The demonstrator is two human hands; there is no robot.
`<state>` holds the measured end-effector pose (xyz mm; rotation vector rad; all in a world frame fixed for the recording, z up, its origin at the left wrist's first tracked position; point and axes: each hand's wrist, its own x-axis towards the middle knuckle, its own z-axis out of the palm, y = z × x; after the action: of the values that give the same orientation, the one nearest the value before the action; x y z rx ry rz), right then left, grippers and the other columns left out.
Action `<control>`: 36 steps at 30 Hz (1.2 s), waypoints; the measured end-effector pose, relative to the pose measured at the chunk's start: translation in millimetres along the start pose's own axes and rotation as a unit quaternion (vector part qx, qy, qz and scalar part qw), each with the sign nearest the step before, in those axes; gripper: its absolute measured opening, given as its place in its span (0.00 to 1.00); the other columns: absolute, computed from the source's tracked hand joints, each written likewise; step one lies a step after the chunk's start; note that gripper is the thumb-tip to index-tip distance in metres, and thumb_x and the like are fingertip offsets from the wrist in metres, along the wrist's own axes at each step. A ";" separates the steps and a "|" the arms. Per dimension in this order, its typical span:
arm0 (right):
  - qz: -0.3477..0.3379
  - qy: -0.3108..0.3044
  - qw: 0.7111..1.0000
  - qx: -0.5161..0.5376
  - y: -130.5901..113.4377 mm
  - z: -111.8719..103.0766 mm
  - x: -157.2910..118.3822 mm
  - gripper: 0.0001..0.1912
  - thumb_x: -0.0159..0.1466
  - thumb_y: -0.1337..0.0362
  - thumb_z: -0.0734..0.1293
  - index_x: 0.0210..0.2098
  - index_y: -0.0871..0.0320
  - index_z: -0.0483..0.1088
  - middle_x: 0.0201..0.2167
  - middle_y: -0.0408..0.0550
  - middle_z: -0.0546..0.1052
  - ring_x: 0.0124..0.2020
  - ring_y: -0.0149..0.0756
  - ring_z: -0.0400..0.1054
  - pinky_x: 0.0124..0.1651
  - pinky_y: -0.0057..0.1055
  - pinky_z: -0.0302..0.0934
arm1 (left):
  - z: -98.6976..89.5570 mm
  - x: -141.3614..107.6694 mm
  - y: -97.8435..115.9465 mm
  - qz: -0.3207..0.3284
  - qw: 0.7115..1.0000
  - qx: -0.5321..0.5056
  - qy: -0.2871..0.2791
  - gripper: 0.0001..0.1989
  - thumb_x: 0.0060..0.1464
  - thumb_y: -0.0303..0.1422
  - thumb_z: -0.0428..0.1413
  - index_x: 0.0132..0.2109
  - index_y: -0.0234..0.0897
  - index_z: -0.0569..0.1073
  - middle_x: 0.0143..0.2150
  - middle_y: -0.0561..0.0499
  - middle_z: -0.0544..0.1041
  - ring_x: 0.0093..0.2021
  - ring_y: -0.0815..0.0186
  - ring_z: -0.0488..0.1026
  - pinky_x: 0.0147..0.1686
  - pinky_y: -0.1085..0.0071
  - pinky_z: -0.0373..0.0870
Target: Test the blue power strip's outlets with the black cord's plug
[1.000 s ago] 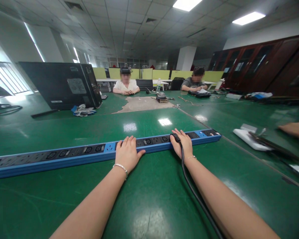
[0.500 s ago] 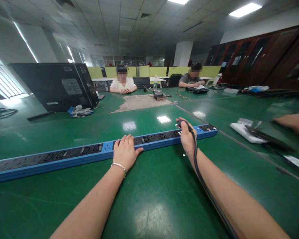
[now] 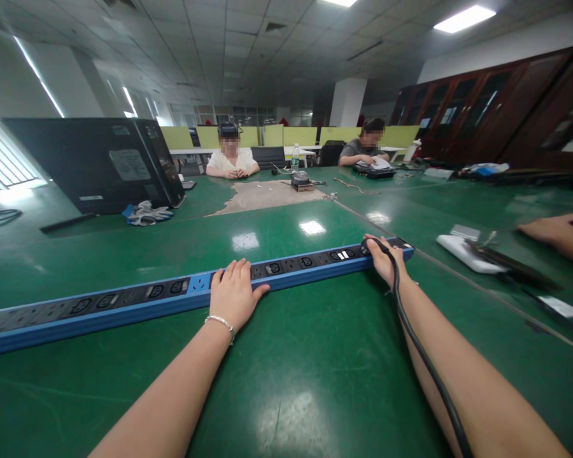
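Observation:
A long blue power strip [image 3: 143,305] with black sockets lies across the green table. Flat on its middle rests my left hand [image 3: 233,292], fingers spread and holding nothing, just right of a blue socket. My right hand [image 3: 386,259] is closed around the plug of a black cable [image 3: 427,362], right at the strip's right end. The plug's prongs are hidden, so how far it sits in a socket cannot be made out. From the hand the cable runs down along my right forearm.
A black computer case [image 3: 95,165] stands at the back left, with gloves [image 3: 148,214] beside it. Across the table [image 3: 286,343] sit two people, near a bottle [image 3: 295,157] and a small device [image 3: 300,180]. At right lie a white device [image 3: 472,253] and another person's hand [image 3: 554,227].
My right hand has moved right with the plug, from above the strip down onto its right end. My left hand stays on the strip.

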<state>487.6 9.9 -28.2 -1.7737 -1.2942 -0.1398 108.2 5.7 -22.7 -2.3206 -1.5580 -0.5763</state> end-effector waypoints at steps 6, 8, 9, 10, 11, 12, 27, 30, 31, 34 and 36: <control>0.057 -0.070 0.993 -0.079 -6.6 -1.0 6.3 0.21 0.63 0.52 0.54 0.44 0.47 0.73 0.48 0.47 0.74 0.58 0.48 0.59 0.61 0.57 0.39 | -1.4 -0.2 0.6 0.001 1.000 -0.003 -0.003 0.30 0.55 0.49 0.48 0.56 0.29 0.64 0.58 0.38 0.67 0.59 0.52 0.61 0.56 0.53 0.54; 0.056 -0.091 0.989 -0.104 -6.7 -2.0 6.8 0.21 0.63 0.52 0.54 0.45 0.47 0.73 0.49 0.46 0.74 0.58 0.48 0.58 0.61 0.55 0.40 | -1.4 -0.2 0.7 0.000 1.000 -0.004 -0.004 0.30 0.55 0.48 0.48 0.56 0.30 0.64 0.58 0.38 0.67 0.59 0.52 0.61 0.56 0.54 0.54; 0.046 -0.100 0.987 -0.113 -6.7 -2.0 6.2 0.20 0.63 0.52 0.54 0.45 0.47 0.73 0.49 0.46 0.74 0.59 0.47 0.58 0.61 0.56 0.39 | -1.2 -0.2 0.6 -0.001 1.000 -0.006 -0.004 0.29 0.55 0.48 0.48 0.56 0.31 0.64 0.58 0.39 0.67 0.59 0.52 0.61 0.57 0.54 0.54; 0.034 -0.106 0.987 -0.120 -6.6 -1.8 4.9 0.20 0.63 0.52 0.54 0.46 0.46 0.72 0.49 0.45 0.74 0.59 0.47 0.57 0.61 0.57 0.38 | -1.0 -0.2 0.6 -0.001 1.000 -0.007 -0.003 0.29 0.55 0.48 0.48 0.56 0.31 0.64 0.58 0.39 0.67 0.59 0.52 0.61 0.57 0.54 0.54; 0.020 -0.109 0.986 -0.125 -6.5 -1.3 3.1 0.20 0.63 0.52 0.54 0.47 0.45 0.71 0.50 0.44 0.73 0.60 0.46 0.56 0.61 0.58 0.37 | -0.9 -0.1 0.5 -0.001 1.000 -0.009 -0.003 0.29 0.55 0.48 0.48 0.56 0.31 0.64 0.58 0.39 0.67 0.59 0.52 0.61 0.57 0.54 0.54; 0.008 -0.107 0.986 -0.129 -6.5 -0.7 1.0 0.20 0.63 0.51 0.54 0.48 0.45 0.70 0.51 0.43 0.73 0.60 0.46 0.55 0.61 0.59 0.36 | -0.7 -0.1 0.5 -0.001 1.000 -0.009 -0.002 0.29 0.55 0.48 0.48 0.56 0.31 0.64 0.58 0.38 0.67 0.59 0.52 0.61 0.57 0.54 0.54; -0.034 -0.027 0.995 -0.095 -5.1 7.9 -11.9 0.19 0.63 0.52 0.54 0.46 0.47 0.71 0.48 0.45 0.75 0.56 0.44 0.61 0.60 0.59 0.35 | -1.7 -0.3 0.2 0.000 1.000 -0.001 -0.007 0.30 0.55 0.48 0.48 0.56 0.30 0.64 0.58 0.38 0.68 0.59 0.52 0.61 0.57 0.54 0.54; -0.022 -0.013 0.999 -0.039 -10.6 7.3 -9.8 0.18 0.62 0.52 0.55 0.41 0.50 0.73 0.45 0.45 0.76 0.52 0.43 0.65 0.60 0.61 0.31 | -1.6 -0.4 -0.2 0.001 1.000 -0.002 -0.006 0.29 0.55 0.48 0.48 0.56 0.31 0.64 0.58 0.39 0.67 0.59 0.52 0.61 0.56 0.54 0.54; -0.019 -0.001 1.000 -0.010 -12.7 5.3 -7.9 0.19 0.62 0.52 0.55 0.40 0.51 0.73 0.44 0.46 0.77 0.51 0.43 0.66 0.61 0.60 0.32 | -1.7 -0.4 -0.2 0.000 1.000 -0.002 -0.005 0.29 0.55 0.47 0.48 0.56 0.31 0.64 0.58 0.39 0.67 0.59 0.52 0.61 0.56 0.54 0.54; 0.009 0.110 0.987 0.116 -14.3 -5.4 0.4 0.24 0.64 0.50 0.51 0.44 0.55 0.71 0.44 0.50 0.76 0.48 0.41 0.68 0.58 0.50 0.50 | -2.8 -0.2 0.3 0.000 1.000 -0.006 -0.005 0.28 0.55 0.48 0.48 0.56 0.32 0.64 0.58 0.38 0.67 0.59 0.52 0.61 0.56 0.54 0.54; 0.027 0.162 0.971 0.175 -8.0 -12.9 5.7 0.26 0.64 0.49 0.51 0.47 0.58 0.70 0.45 0.51 0.76 0.47 0.39 0.69 0.53 0.41 0.59 | -3.6 0.1 0.8 0.001 1.000 -0.008 -0.005 0.28 0.55 0.48 0.48 0.56 0.32 0.64 0.58 0.38 0.68 0.59 0.52 0.61 0.56 0.54 0.54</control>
<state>488.8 5.0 -12.7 -1.4141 -0.9667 -0.1526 108.3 3.8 -19.5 -2.3399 -1.5607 -0.5802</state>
